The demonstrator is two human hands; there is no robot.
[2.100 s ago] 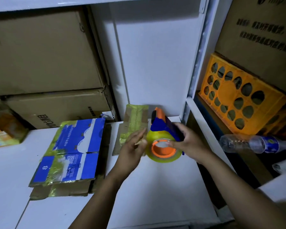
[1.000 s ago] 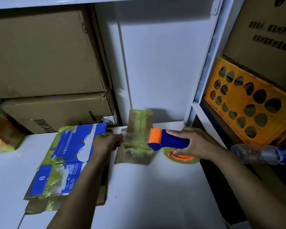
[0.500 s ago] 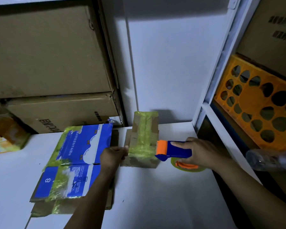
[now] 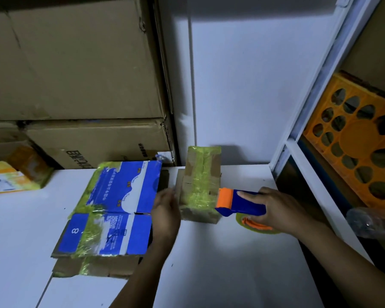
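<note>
Taping: judged to be the step in hand. The right hand brings a tape dispenser to a small box, with the left hand at the box's other side.
Box position: the small box stands on the white table close to the back wall, between both hands. Yellow-green tape already bands its front, so this looks like a further strip.
Right grip: fingers curled round the dispenser's blue body, index finger laid along the top, likely to steer and press. The orange roller meets the box's right edge, touching or just beside it.
Tape supply: the tape roll sits low under the hand, nearly flat on the table. That keeps the dispenser level with the box's lower half.
Left grip: blurred. The hand is just beside the box's left edge, fingers pointing upward; pinching a tape end or merely bracing, cannot tell. Bracing would stop a light box sliding under the pull.
Set aside: flattened carton, blue and green, lies flat at left, out of the tape's path.
Background: brown cartons stacked behind. Orange crate and plastic bottle on the right-hand shelf, well apart.
</note>
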